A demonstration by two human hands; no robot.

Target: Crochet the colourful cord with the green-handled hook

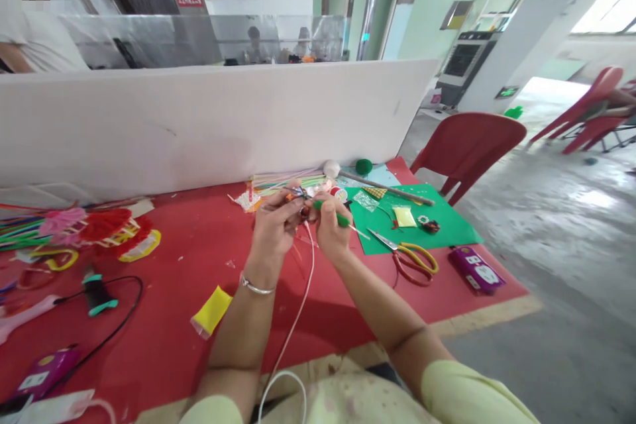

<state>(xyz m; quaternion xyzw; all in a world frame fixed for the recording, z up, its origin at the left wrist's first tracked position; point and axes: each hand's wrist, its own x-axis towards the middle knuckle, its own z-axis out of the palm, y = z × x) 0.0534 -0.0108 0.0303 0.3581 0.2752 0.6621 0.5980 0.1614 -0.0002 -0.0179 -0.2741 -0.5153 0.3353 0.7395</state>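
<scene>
Both of my hands meet above the red table in the middle of the view. My left hand (pixel 276 220) has its fingers closed round a small dark item (pixel 301 195) with orange bits, too small to make out. Wrapped round a green-handled tool (pixel 342 219) with a thin metal shaft is my right hand (pixel 330 226), close beside the left. A pale cable (pixel 309 278) hangs down from between the hands. To the right, scissors (pixel 416 261) with red and yellow handles lie partly on a green sheet (pixel 457 232).
A white partition (pixel 209 126) stands behind the red table (pixel 169 291). Yellow packet (pixel 212 311) by my left forearm; purple box (pixel 476 269) at the right edge. Craft pieces (pixel 109 228) and a black cable (pixel 134 305) lie left. Red chair (pixel 470 146) beyond the table.
</scene>
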